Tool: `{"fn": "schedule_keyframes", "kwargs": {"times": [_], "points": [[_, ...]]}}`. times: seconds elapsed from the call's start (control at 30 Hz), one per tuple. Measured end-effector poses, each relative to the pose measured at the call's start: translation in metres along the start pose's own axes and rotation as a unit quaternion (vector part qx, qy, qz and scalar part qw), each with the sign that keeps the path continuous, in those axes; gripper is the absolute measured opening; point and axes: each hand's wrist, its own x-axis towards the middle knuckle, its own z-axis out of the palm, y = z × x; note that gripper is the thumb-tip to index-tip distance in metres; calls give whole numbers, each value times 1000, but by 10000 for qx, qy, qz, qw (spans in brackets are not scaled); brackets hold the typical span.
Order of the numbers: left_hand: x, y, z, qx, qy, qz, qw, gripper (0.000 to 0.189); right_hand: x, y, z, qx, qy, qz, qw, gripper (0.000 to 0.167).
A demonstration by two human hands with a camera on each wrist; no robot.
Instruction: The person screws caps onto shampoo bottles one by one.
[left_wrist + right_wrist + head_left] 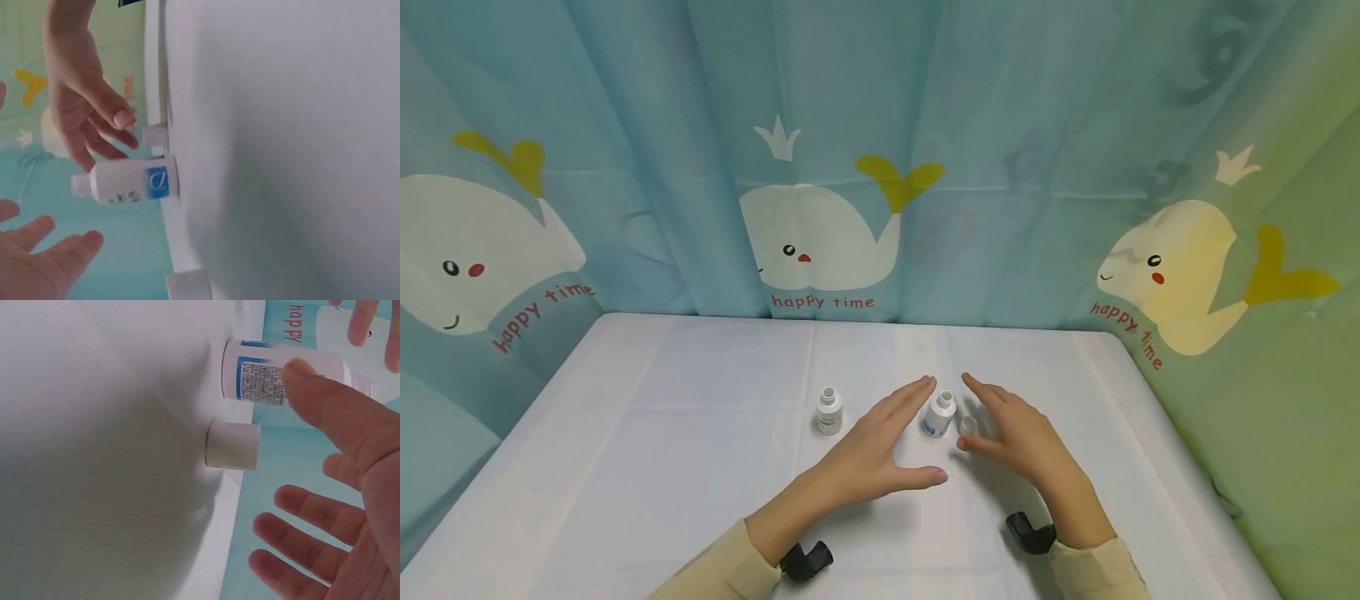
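A white bottle (940, 414) with a blue-and-white label stands upright between my two hands, its neck uncapped. Fingers spread, my left hand (868, 458) hovers just left of it and holds nothing. On the other side is my right hand (1018, 433), its thumb and fingers apart and nothing gripped. A white cap (232, 445) rests on the table beside the bottle, near the right thumb. Farther left, beyond the left hand, a second white bottle (830, 411) stands upright, also without a cap.
A white cloth covers the table (700, 467). Behind it hangs a blue curtain (1000, 167) printed with whales, turning green at the right. Part of a white round object (189, 285) shows at the bottom edge of the left wrist view.
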Motion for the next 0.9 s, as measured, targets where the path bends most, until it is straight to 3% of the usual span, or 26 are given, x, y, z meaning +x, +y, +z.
{"fn": "schedule_keyframes", "kwargs": {"times": [0.3,0.47,0.73,0.9], "points": [[17,-6,11,-578,-202,-696,9957,100,1,3,3,-33,-258,101,9996,89],[26,-7,15,-887,-245,-1097,9897,99,1,3,4,34,-310,-76,9995,83],[42,-18,28,-1788,-81,-1216,9763,92,4,2,10,-55,-361,-178,9992,58],[49,-21,36,-1827,32,-1194,9759,77,5,0,11,-121,-462,-136,9988,41]]}}
